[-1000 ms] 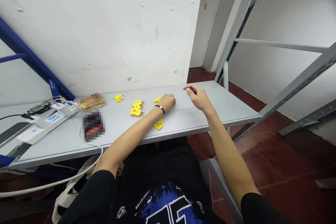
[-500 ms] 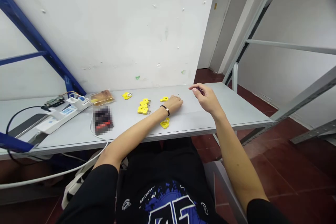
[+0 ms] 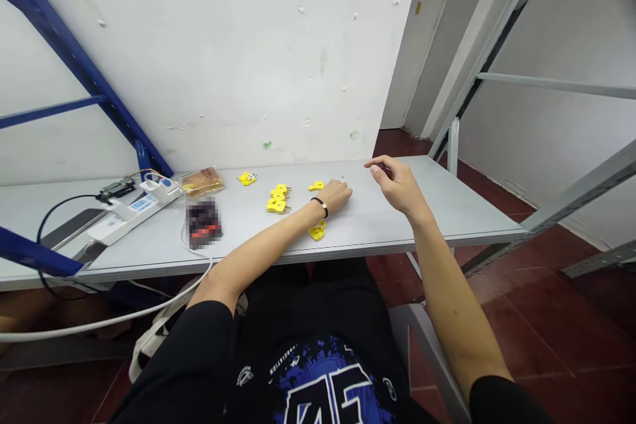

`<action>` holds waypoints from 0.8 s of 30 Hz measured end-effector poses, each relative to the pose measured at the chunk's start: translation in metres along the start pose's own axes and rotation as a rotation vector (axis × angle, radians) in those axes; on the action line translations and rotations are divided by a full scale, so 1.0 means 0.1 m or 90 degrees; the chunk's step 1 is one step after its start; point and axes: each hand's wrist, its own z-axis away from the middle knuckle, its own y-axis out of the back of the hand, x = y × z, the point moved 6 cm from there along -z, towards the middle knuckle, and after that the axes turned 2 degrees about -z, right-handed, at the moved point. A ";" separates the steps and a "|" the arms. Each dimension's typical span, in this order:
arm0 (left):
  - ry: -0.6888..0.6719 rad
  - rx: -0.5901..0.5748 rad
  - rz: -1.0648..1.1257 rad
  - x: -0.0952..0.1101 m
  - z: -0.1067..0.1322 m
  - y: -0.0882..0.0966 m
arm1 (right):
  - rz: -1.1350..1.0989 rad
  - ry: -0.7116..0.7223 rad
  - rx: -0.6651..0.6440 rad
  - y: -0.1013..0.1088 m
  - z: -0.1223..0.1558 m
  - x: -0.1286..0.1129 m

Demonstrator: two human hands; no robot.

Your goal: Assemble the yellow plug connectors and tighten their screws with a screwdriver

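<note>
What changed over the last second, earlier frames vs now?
The view swung left: the table, yellow plugs and both hands now appear farther right in the picture, with more of the blue frame showing. No visible pick-up or release. Against the table, the left hand, right hand and plugs look unchanged. What either hand holds, if anything, can't be made out.

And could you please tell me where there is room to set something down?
Pale-grey tabletop lies bare between its right end and the right hand and, more narrowly, between both hands. It is crowded around the long white power strip and the clustered yellow plastic plugs left of the left hand.
</note>
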 end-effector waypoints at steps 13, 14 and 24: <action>0.136 0.358 0.499 -0.58 0.42 0.86 | -0.190 0.028 0.045 0.05 -0.03 0.04; 0.139 0.385 0.563 -0.63 0.53 0.91 | -0.202 0.039 0.046 0.05 -0.03 0.02; 0.247 0.423 0.934 -0.66 1.47 0.58 | -0.244 0.044 0.075 -0.02 0.05 -0.24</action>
